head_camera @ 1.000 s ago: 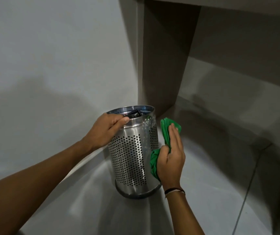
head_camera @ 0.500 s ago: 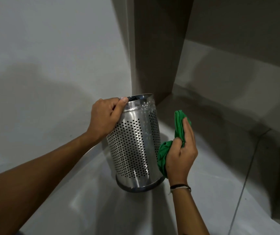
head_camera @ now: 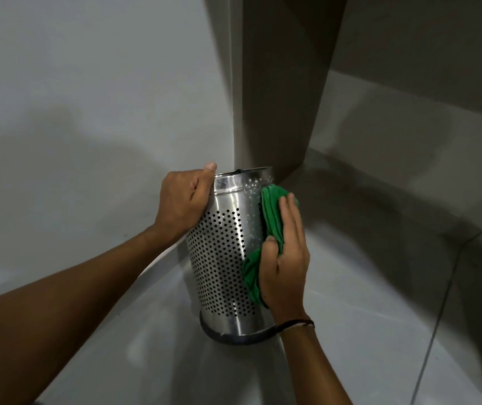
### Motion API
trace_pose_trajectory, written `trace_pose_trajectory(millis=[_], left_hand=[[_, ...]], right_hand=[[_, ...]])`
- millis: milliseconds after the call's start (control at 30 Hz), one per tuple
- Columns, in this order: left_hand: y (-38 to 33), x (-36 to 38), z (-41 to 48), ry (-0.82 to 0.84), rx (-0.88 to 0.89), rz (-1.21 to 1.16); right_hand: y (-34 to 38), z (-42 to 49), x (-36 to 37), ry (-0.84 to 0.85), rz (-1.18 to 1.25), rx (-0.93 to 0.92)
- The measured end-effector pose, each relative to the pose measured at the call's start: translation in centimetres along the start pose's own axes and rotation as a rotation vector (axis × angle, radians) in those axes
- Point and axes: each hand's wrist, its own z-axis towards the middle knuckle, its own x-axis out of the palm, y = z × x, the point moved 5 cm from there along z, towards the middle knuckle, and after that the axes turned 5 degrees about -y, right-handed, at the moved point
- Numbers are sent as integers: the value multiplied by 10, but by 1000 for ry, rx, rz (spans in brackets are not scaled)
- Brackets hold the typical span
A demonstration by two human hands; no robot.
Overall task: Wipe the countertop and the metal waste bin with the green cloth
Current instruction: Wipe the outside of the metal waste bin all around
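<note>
A perforated metal waste bin [head_camera: 228, 258] with a dark base ring stands tilted on the grey floor, its top leaning away from me. My left hand [head_camera: 184, 200] grips the bin's upper rim on the left side. My right hand [head_camera: 285, 258] presses the crumpled green cloth [head_camera: 270, 217] flat against the bin's right side, from just under the rim down to the middle. Part of the cloth bunches out below my palm. The inside of the bin is hidden.
A pale wall [head_camera: 87, 97] rises behind and left of the bin. A brown cabinet side [head_camera: 277, 83] and a low ledge [head_camera: 394, 171] stand behind and to the right. Tiled floor [head_camera: 365, 331] with a grout line stretches to the right.
The bin has tipped further so its opening no longer shows. My right hand has gone from off the bin to pressing the cloth on its upper right side.
</note>
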Motion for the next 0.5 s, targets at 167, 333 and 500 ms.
trace_pose_trajectory(millis=[167,333,500], left_hand=[[3,2,-2,-29,-88,14],[3,2,-1,-48,-65,97],[0,10,2,-46,-27,109]], right_hand=[[-10,3,24,4,-68,42],[21,-4,38,47,-213,-271],[3,12,34,-6,-212,-243]])
